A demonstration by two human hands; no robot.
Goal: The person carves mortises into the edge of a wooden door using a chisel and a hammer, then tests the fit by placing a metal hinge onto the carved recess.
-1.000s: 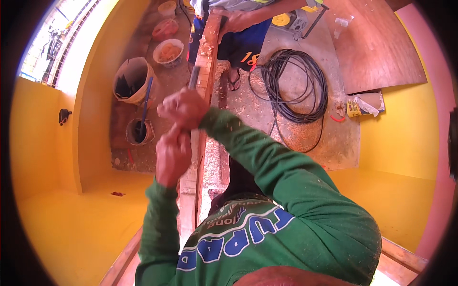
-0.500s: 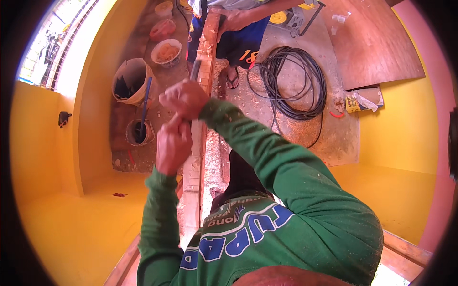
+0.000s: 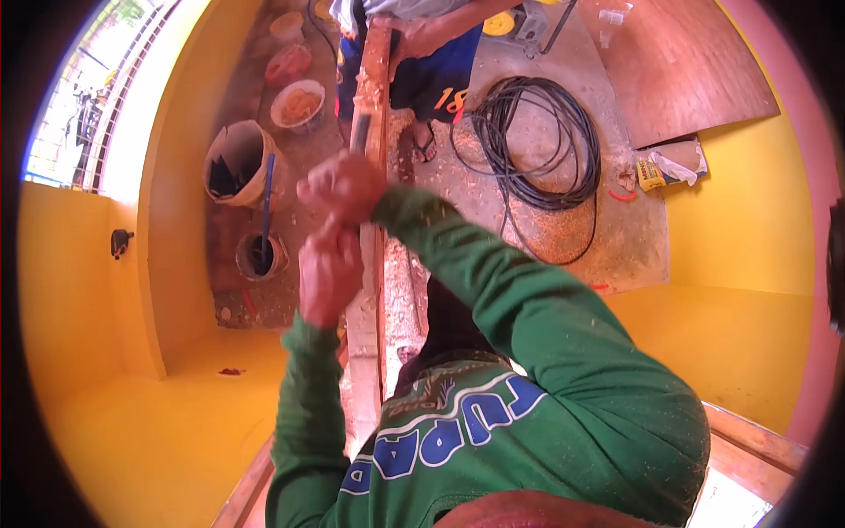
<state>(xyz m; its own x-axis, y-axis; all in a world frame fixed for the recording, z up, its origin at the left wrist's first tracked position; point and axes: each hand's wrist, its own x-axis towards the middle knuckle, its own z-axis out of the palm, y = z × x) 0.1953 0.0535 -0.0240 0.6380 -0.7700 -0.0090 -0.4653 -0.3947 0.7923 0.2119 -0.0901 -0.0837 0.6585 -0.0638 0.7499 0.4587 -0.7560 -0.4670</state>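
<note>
Right hand (image 3: 346, 187) led over the plank (image 3: 363, 330)!
It clenched the dark tool (image 3: 362, 132); left hand (image 3: 330, 275) curled closed just behind, its hold hidden.

I see room R of the beam (image 3: 364, 339), btwn it & the coil (image 3: 550, 201), tho a co-worker's foot (image 3: 425, 143) sits up that strip & the R sleeve (image 3: 458, 242) cuts over it. L: a gap, then bucket (image 3: 239, 196) & pail (image 3: 254, 275) w/ a blue stick (image 3: 268, 198) poking up. Co-worker's hand (image 3: 421, 37) blocks far end.

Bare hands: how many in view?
3: left hand and right hand by the long brown wooden beam, a co-worker's hand at its far end. Another may be hidden.
</note>
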